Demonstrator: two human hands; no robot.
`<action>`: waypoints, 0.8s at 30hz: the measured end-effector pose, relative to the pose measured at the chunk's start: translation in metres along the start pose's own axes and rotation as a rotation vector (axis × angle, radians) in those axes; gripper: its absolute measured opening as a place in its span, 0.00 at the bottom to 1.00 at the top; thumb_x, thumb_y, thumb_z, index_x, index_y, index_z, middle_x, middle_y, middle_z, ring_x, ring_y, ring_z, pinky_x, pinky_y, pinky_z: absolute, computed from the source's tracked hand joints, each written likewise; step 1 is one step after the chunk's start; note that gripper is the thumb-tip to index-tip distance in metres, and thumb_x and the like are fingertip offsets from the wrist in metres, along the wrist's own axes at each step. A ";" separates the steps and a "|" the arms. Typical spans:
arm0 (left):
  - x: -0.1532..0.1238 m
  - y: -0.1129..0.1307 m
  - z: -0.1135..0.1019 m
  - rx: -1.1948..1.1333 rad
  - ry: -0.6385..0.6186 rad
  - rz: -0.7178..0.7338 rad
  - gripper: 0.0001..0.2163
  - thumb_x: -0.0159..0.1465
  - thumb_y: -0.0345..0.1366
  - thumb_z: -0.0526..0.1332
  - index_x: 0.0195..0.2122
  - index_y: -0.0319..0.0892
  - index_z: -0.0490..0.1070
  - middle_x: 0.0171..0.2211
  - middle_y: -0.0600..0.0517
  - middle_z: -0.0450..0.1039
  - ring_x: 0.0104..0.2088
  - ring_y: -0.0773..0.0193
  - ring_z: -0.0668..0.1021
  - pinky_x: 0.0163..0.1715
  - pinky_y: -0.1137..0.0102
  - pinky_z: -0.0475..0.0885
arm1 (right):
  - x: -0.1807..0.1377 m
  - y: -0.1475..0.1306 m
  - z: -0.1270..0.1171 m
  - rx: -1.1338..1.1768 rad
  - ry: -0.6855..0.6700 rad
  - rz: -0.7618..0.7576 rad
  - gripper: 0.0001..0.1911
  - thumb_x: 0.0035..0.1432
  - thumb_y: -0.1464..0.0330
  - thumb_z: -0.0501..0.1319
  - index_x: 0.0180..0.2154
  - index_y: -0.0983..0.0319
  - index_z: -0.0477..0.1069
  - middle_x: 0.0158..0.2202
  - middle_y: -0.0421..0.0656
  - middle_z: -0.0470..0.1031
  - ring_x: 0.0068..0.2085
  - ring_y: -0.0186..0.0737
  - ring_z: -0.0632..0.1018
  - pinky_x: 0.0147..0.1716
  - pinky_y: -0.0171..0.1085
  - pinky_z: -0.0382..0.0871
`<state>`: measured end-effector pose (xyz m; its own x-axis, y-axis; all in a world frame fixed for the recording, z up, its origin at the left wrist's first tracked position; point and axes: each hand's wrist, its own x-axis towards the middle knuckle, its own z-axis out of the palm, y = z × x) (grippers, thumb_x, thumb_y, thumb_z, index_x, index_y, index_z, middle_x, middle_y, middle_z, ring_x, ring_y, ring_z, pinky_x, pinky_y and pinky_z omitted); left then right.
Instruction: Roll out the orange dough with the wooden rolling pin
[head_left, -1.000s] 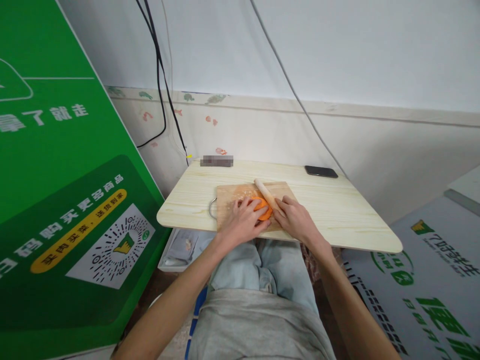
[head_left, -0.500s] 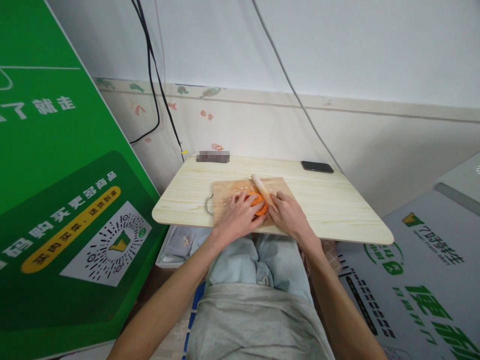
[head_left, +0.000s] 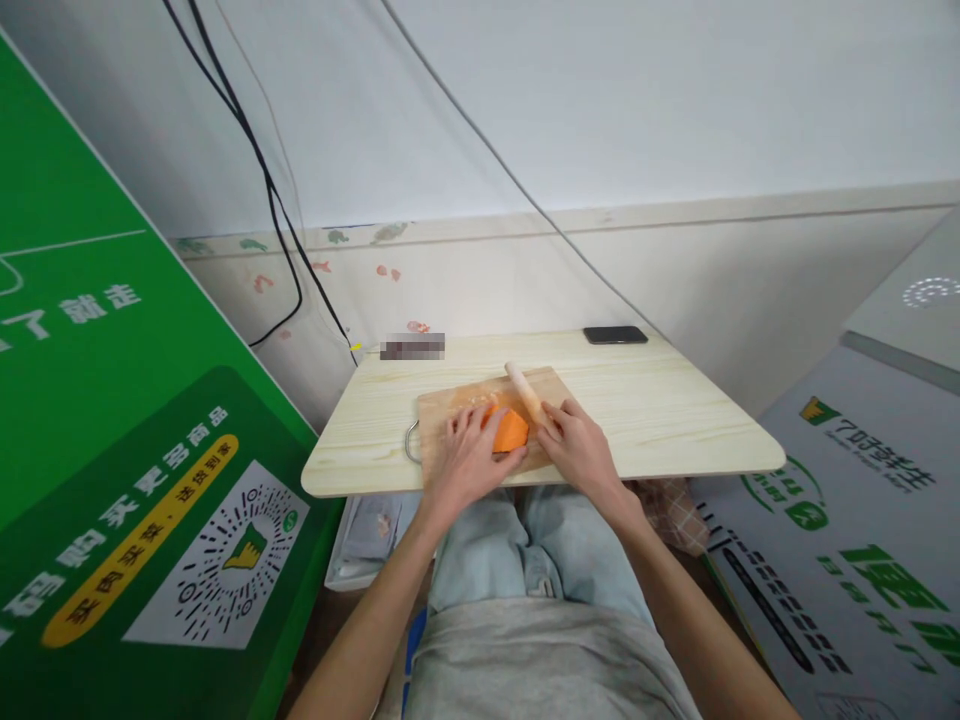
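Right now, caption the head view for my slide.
Left hand holds an orange lump on a wooden board; right hand grips a pale rod beside it.

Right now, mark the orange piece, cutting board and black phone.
Orange piece (head_left: 511,434): head view, on its uncovered orange side.
Cutting board (head_left: 433,409): head view, on bare wood near the far left corner.
Black phone (head_left: 615,335): head view, middle of its upper face.

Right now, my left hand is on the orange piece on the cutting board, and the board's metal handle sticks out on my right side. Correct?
Not quite: the metal handle sticks out on your left side, as the head view shows. Your left hand is on the orange piece on the cutting board.
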<state>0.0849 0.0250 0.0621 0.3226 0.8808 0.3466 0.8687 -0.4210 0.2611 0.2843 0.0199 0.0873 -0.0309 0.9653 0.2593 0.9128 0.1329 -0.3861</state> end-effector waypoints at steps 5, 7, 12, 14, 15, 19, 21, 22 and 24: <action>0.001 0.005 -0.002 0.053 0.062 -0.187 0.47 0.62 0.68 0.68 0.74 0.44 0.63 0.62 0.35 0.72 0.62 0.35 0.72 0.62 0.45 0.66 | 0.002 0.006 0.003 0.090 -0.012 0.009 0.20 0.70 0.66 0.61 0.60 0.61 0.79 0.41 0.45 0.76 0.40 0.42 0.77 0.39 0.37 0.64; 0.001 0.004 -0.004 0.036 0.039 -0.164 0.45 0.64 0.68 0.66 0.74 0.44 0.64 0.65 0.35 0.70 0.63 0.35 0.71 0.62 0.45 0.65 | 0.003 0.006 0.003 0.076 -0.014 0.011 0.19 0.71 0.66 0.60 0.58 0.61 0.80 0.42 0.45 0.76 0.41 0.43 0.77 0.39 0.37 0.64; 0.000 -0.006 -0.010 -0.083 -0.059 -0.031 0.26 0.69 0.49 0.67 0.67 0.51 0.73 0.71 0.46 0.69 0.66 0.43 0.70 0.64 0.48 0.65 | 0.003 0.004 0.002 0.030 -0.020 0.006 0.19 0.72 0.65 0.60 0.60 0.61 0.80 0.44 0.47 0.77 0.44 0.44 0.79 0.40 0.37 0.65; 0.000 -0.009 -0.010 -0.110 -0.061 -0.018 0.25 0.68 0.45 0.68 0.65 0.52 0.74 0.71 0.49 0.70 0.66 0.44 0.71 0.64 0.49 0.65 | 0.004 0.003 0.002 0.002 -0.030 -0.005 0.20 0.72 0.65 0.60 0.60 0.61 0.80 0.44 0.47 0.77 0.43 0.45 0.79 0.40 0.37 0.65; 0.000 -0.009 -0.009 -0.116 -0.049 -0.025 0.24 0.68 0.45 0.69 0.65 0.52 0.75 0.71 0.49 0.70 0.66 0.45 0.71 0.64 0.49 0.65 | 0.005 0.002 0.001 -0.012 -0.040 -0.013 0.20 0.73 0.65 0.60 0.61 0.61 0.79 0.44 0.47 0.77 0.43 0.45 0.79 0.39 0.37 0.66; 0.000 -0.007 -0.004 -0.091 0.019 -0.066 0.23 0.70 0.48 0.68 0.64 0.50 0.76 0.72 0.47 0.70 0.67 0.46 0.71 0.65 0.50 0.66 | 0.016 -0.001 -0.003 -0.029 -0.116 -0.081 0.21 0.74 0.65 0.60 0.63 0.61 0.78 0.46 0.49 0.78 0.47 0.46 0.81 0.42 0.37 0.67; 0.000 -0.005 -0.003 -0.064 0.024 -0.063 0.21 0.70 0.49 0.67 0.62 0.50 0.78 0.73 0.47 0.68 0.67 0.45 0.70 0.65 0.49 0.67 | 0.021 -0.003 -0.005 -0.021 -0.143 -0.124 0.21 0.75 0.65 0.59 0.64 0.61 0.77 0.46 0.49 0.79 0.49 0.46 0.81 0.45 0.37 0.68; 0.000 -0.004 -0.003 -0.054 0.020 -0.058 0.21 0.71 0.49 0.67 0.62 0.50 0.78 0.73 0.47 0.68 0.67 0.45 0.70 0.64 0.49 0.67 | 0.023 -0.003 -0.005 -0.019 -0.145 -0.138 0.21 0.76 0.65 0.59 0.64 0.61 0.77 0.47 0.49 0.79 0.50 0.47 0.81 0.46 0.37 0.68; 0.000 -0.002 -0.003 -0.042 0.011 -0.046 0.20 0.71 0.49 0.66 0.62 0.52 0.78 0.72 0.48 0.69 0.67 0.44 0.70 0.64 0.48 0.67 | 0.026 -0.002 -0.006 -0.017 -0.136 -0.146 0.22 0.76 0.65 0.58 0.66 0.59 0.77 0.47 0.49 0.80 0.51 0.47 0.82 0.47 0.37 0.69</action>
<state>0.0819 0.0257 0.0641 0.2783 0.8969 0.3435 0.8658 -0.3891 0.3145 0.2836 0.0435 0.1000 -0.2165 0.9578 0.1893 0.9015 0.2705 -0.3378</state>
